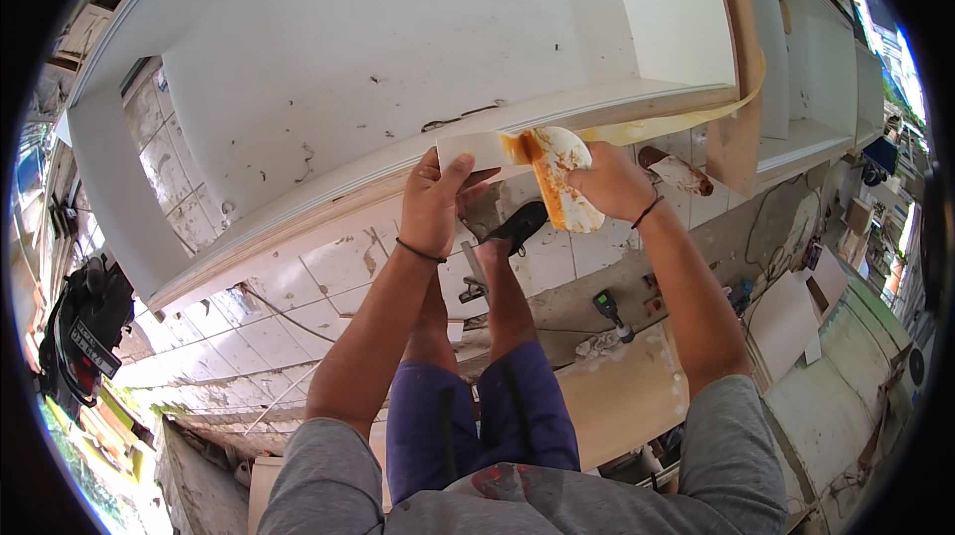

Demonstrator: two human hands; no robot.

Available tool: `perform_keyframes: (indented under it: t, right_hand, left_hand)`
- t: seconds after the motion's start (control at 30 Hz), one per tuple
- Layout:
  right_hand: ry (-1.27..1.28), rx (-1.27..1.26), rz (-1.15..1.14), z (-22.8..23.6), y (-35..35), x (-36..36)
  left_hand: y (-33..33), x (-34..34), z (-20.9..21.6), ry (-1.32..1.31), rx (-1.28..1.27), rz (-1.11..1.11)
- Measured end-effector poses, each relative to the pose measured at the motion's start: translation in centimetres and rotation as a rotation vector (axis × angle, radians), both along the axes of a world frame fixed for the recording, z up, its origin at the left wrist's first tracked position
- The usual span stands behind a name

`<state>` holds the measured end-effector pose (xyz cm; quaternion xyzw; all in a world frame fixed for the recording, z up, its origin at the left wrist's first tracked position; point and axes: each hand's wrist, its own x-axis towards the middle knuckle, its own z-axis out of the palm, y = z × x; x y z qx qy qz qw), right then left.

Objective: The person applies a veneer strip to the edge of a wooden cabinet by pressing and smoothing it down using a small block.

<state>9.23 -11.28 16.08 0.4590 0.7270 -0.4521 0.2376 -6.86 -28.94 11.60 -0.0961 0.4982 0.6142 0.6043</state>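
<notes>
My left hand (432,200) grips a small white rectangular panel piece (472,152), thumb on its upper face. In my right hand (615,184) is a white spreader (565,180) with a rounded end, smeared with yellow-brown glue. The spreader's left edge meets the panel piece's right end, where a patch of the same glue shows. Both hands are just in front of the near edge of a large white cabinet (398,28) lying on its back. A pale yellow strip (676,123) runs along that edge to the right of my right hand.
A glue-stained can-like cylinder (678,171) lies on the tiled floor to the right. A green and black power drill (611,314) lies nearer, by a wooden board (627,396). Under my left wrist is a metal tool (475,276). A motorcycle (85,331) stands at far left.
</notes>
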Motion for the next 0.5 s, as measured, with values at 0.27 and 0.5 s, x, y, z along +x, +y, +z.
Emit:
perform_keyframes:
  t: [0.27,0.5]
  right_hand:
    - [0.108,-0.081,-0.066,2.0,-1.0,-2.0]
    - [0.227,-0.033,-0.029,3.7,-2.0,-3.4]
  left_hand:
    - [-0.2,-0.6,0.8,0.002,-0.001,-0.043]
    - [-0.4,-0.8,1.0,0.034,-0.01,-0.079]
